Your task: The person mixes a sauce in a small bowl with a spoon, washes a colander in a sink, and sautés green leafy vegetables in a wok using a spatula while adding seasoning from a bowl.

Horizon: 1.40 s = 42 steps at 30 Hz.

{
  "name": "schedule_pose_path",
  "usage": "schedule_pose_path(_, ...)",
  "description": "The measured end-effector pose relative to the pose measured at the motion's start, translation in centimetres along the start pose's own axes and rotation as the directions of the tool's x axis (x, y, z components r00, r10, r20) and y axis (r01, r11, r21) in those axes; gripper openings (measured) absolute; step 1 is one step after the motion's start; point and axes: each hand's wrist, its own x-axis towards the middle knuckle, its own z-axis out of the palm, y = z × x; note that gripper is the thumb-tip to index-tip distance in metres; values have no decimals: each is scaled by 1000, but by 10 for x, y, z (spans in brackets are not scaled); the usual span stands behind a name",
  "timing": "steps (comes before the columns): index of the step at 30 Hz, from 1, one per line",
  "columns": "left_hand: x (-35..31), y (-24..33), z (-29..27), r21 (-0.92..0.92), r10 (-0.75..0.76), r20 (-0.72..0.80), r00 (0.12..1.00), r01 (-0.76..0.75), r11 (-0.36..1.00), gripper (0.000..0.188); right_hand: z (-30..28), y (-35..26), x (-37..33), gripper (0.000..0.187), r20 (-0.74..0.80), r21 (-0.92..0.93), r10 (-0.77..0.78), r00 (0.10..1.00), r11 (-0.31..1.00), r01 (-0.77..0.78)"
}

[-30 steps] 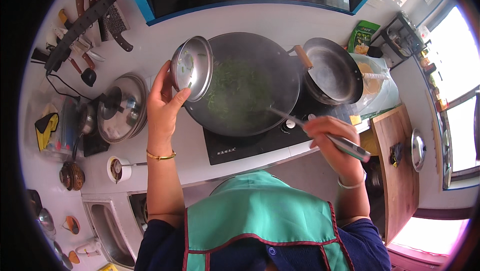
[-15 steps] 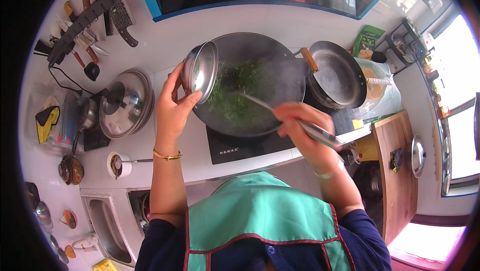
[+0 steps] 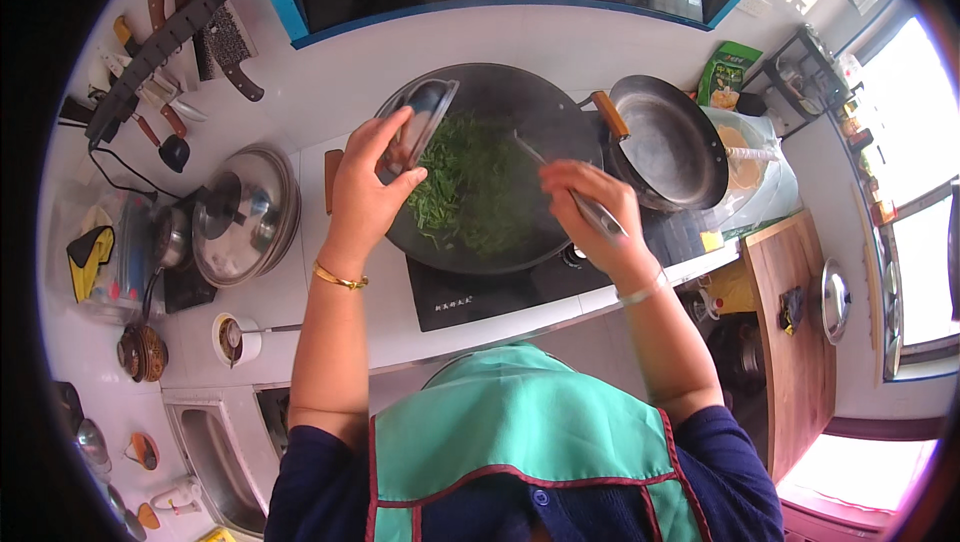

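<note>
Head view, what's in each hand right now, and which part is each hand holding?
The left hand holds a metal bowl by its outer side; the right hand grips a metal utensil by its handle.

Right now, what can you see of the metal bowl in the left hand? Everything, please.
The bowl is round and shiny, metal by its look, with reflections on its smooth wall. It is tipped steeply, mouth turned to the right, over the left part of the large dark wok. The left hand grips it, thumb at the near edge, fingers against the outer wall. Its inside is mostly hidden, so I can't tell what remains in it.
</note>
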Motion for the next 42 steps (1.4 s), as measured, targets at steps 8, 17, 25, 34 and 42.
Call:
schedule_pose_path(8,19,31,-32,334,158,243,957,-236,913,66,-39,-61,-36,15,210,26,140,968,989,-149)
schedule_pose_path(17,36,50,-34,108,89,226,970,-116,987,67,47,35,24,14,-115,311,-5,993,950,41)
schedule_pose_path(25,15,34,-39,92,4,192,981,-22,995,67,-66,-58,-43,15,200,168,150,968,968,-185)
schedule_pose_path(34,16,27,-20,22,-52,207,977,49,999,68,23,25,32,12,-131,359,151,980,928,-95)
schedule_pose_path(42,1,17,-32,-6,-76,94,993,77,997,67,-37,-60,-7,16,203,211,103,974,967,-146)
